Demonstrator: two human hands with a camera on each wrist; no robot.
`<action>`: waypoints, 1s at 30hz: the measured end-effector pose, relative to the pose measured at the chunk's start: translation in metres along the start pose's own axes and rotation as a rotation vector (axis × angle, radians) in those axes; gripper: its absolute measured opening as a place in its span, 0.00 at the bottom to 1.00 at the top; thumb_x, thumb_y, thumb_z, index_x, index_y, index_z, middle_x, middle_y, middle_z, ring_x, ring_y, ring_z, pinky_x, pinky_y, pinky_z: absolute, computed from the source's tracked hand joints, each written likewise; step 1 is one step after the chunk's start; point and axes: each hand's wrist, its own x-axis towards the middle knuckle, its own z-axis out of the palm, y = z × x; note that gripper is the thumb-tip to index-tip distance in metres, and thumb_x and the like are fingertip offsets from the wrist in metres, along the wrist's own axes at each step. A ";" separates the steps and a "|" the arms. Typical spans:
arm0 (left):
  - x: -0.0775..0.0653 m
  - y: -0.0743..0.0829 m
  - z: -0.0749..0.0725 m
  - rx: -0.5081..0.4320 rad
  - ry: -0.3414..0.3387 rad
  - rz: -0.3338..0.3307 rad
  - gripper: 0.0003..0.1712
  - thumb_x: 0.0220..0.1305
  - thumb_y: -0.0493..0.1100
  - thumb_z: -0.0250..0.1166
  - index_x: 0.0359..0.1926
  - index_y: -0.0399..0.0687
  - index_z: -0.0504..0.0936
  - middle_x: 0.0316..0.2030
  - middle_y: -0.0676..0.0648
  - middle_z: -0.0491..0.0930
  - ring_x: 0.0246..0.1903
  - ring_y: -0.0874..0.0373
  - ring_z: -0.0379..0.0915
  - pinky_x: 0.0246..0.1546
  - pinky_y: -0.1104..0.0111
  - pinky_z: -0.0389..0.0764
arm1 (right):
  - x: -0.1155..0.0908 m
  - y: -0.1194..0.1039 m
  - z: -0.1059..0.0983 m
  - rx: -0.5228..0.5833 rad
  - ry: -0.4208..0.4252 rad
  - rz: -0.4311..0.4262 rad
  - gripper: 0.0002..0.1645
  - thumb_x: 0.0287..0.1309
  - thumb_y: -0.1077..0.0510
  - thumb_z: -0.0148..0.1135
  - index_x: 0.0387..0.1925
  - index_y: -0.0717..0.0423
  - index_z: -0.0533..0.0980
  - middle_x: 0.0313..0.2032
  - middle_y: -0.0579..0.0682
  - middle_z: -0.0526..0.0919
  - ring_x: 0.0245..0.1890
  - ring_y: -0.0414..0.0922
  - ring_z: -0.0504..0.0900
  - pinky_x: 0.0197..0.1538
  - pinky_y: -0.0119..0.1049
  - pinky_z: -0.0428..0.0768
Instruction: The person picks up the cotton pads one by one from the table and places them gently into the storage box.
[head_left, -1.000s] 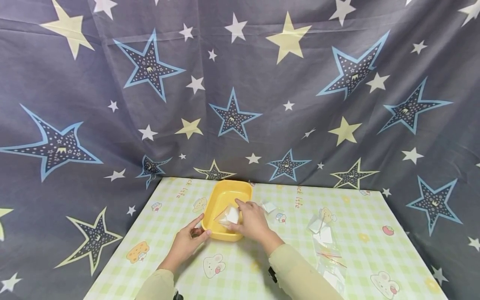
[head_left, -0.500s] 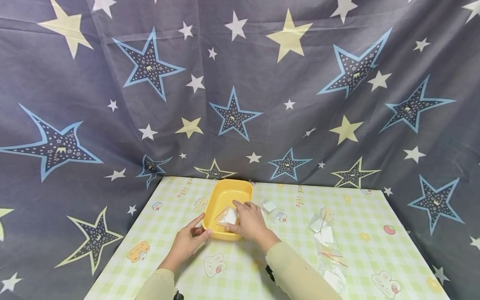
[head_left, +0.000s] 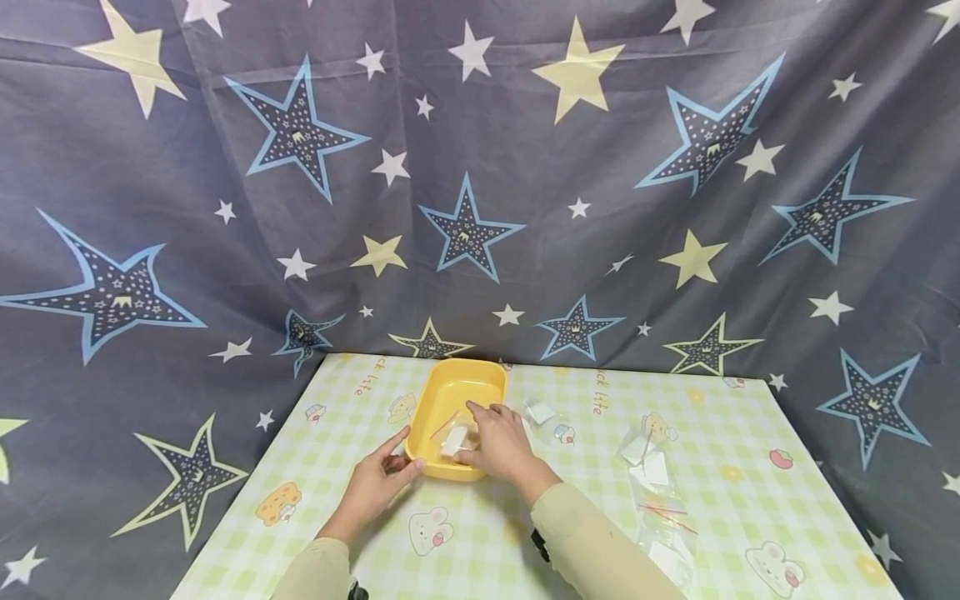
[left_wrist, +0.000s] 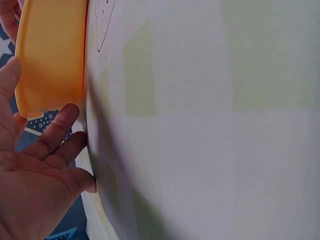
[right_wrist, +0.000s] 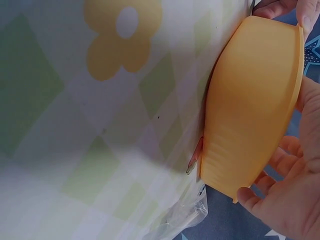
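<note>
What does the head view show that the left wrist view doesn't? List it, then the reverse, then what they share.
Only the head view: the inside of the yellow tray with a clear packet in it, another packet just right of the tray, more packets farther right, and both sleeves.

Only the left wrist view: the palm side of the left hand.

Both: the tray's outside, both hands (the right hand only partly in the left wrist view), the checked tablecloth and the starry curtain.
</note>
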 end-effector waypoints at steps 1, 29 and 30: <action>0.000 0.000 0.000 0.001 0.000 0.002 0.46 0.67 0.61 0.75 0.81 0.64 0.68 0.50 0.47 0.90 0.51 0.56 0.85 0.62 0.50 0.83 | 0.000 0.000 -0.001 0.006 -0.001 0.001 0.57 0.56 0.34 0.80 0.80 0.49 0.67 0.70 0.51 0.81 0.76 0.61 0.69 0.78 0.59 0.66; 0.001 -0.002 0.001 0.002 0.007 0.016 0.45 0.67 0.59 0.75 0.81 0.65 0.68 0.49 0.47 0.91 0.51 0.55 0.85 0.62 0.49 0.83 | -0.008 0.002 -0.007 0.099 0.046 -0.024 0.53 0.61 0.39 0.78 0.79 0.53 0.66 0.64 0.52 0.85 0.74 0.62 0.72 0.78 0.59 0.67; 0.001 -0.002 0.001 0.003 0.009 0.016 0.45 0.67 0.59 0.75 0.81 0.65 0.68 0.49 0.47 0.91 0.50 0.56 0.85 0.62 0.49 0.83 | -0.008 0.003 -0.008 0.108 0.047 -0.021 0.52 0.62 0.40 0.77 0.80 0.53 0.66 0.64 0.51 0.85 0.74 0.62 0.72 0.78 0.59 0.67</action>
